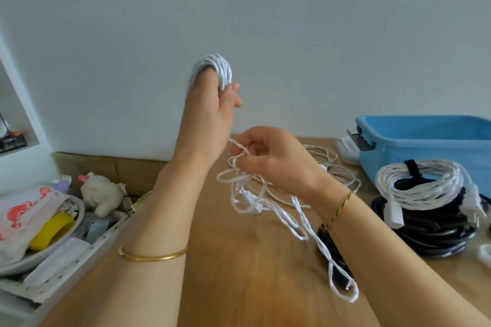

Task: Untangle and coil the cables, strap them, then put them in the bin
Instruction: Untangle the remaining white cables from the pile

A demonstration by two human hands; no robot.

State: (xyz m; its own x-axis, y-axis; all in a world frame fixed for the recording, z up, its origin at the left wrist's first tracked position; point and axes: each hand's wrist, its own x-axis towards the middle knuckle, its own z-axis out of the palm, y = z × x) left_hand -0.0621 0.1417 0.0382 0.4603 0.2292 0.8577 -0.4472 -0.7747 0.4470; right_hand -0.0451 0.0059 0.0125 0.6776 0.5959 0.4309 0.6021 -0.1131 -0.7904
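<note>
My left hand [210,114] is raised in front of the wall with several turns of a white braided cable [219,68] wound round its fingers, the thumb pressing on the coil. Below and to the right, my right hand [268,156] pinches the loose part of the same cable, whose tangled loops [268,207] hang down onto the wooden table [239,260]. At the right lies a coiled white cable [422,183] bound with a black strap, resting on a coiled black cable [435,233]. Behind these stands the blue bin [425,138].
A thin white cable [342,167] lies loose on the table behind my right hand. At the left, a white tray [79,257] holds a bowl, yellow tape, a plush toy and packets. A cardboard piece leans against the wall.
</note>
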